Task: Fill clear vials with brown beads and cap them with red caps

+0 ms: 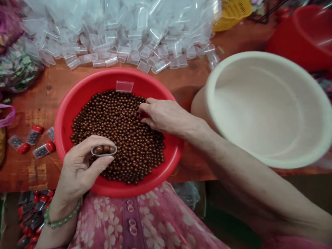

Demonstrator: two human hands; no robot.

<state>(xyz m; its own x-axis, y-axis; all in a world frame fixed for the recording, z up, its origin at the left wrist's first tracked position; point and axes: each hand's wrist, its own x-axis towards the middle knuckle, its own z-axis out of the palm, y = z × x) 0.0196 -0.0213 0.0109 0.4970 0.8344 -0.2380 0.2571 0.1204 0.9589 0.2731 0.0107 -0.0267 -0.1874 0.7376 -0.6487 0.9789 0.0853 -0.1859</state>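
Note:
A red basin point(77, 100) in front of me holds several small brown balls point(119, 121). My left hand point(80, 166) pinches a small clear vial point(103, 150) upright over the basin's near side; a few brown balls lie inside it. My right hand point(162, 116) rests on the balls at the basin's right side, fingers closed around a small red cap point(142, 116). An empty clear vial point(124, 86) lies on the balls at the far rim.
A heap of empty clear vials point(121, 31) fills the back of the wooden table point(186, 79). A large cream basin point(267, 107) stands at right, a red tub point(303, 34) behind it. Filled red-capped vials point(33, 140) lie at left. A yellow basket point(233, 12) is far back.

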